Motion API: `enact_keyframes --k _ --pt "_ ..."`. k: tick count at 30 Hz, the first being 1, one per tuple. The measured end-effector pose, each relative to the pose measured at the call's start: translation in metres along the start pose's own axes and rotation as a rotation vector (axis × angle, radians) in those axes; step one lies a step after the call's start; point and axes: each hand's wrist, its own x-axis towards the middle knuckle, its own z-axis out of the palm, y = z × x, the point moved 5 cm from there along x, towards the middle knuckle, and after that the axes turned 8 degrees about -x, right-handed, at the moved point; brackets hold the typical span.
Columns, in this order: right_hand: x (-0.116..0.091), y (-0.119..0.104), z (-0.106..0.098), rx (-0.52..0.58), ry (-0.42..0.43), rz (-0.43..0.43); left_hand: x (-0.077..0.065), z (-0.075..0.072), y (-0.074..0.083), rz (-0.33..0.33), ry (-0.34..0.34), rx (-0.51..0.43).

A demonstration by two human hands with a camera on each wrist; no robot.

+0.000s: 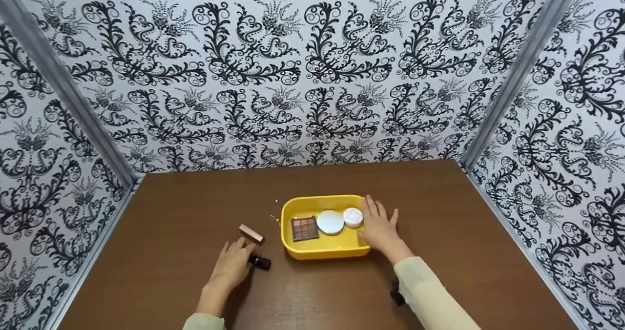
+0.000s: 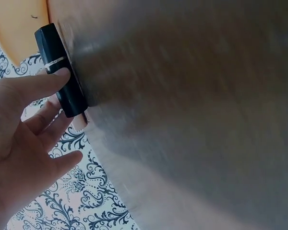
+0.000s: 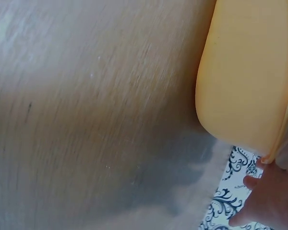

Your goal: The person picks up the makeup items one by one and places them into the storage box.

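Observation:
My left hand (image 1: 230, 266) is low over the table, left of the yellow tray (image 1: 327, 255). Its thumb and fingers pinch a black lipstick tube (image 2: 62, 72) with a silver band, seen tilted in the left wrist view. Just beyond those fingers lies a pink and dark lipstick-like tube (image 1: 251, 233). My right hand (image 1: 382, 230) holds the tray's right rim, thumb on the inner side, other fingers spread outward. Inside the tray are an eyeshadow palette (image 1: 304, 228), a round pale compact (image 1: 330, 222) and a small white round jar (image 1: 353, 217).
The brown tabletop (image 1: 195, 208) carries a few pale crumbs (image 1: 276, 217) left of the tray. Patterned black-and-white walls (image 1: 293, 100) stand behind and at both sides. A dark object (image 1: 397, 292) shows under my right sleeve.

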Motion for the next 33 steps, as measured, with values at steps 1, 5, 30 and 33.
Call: enact_keyframes --k 1,5,30,33 --pt "0.000 0.000 -0.001 0.003 0.003 -0.004 -0.001 -0.001 0.000 0.005 0.004 -0.007" --pt "-0.001 0.004 -0.006 0.031 0.021 -0.018 -0.004 -0.006 0.003 0.036 0.043 -0.016" --pt "-0.014 0.015 -0.006 0.004 0.113 -0.058 0.008 -0.049 0.048 0.093 0.227 -0.115" --pt "-0.013 0.014 -0.005 0.001 0.106 -0.063 0.009 -0.051 0.054 0.115 0.243 -0.125"
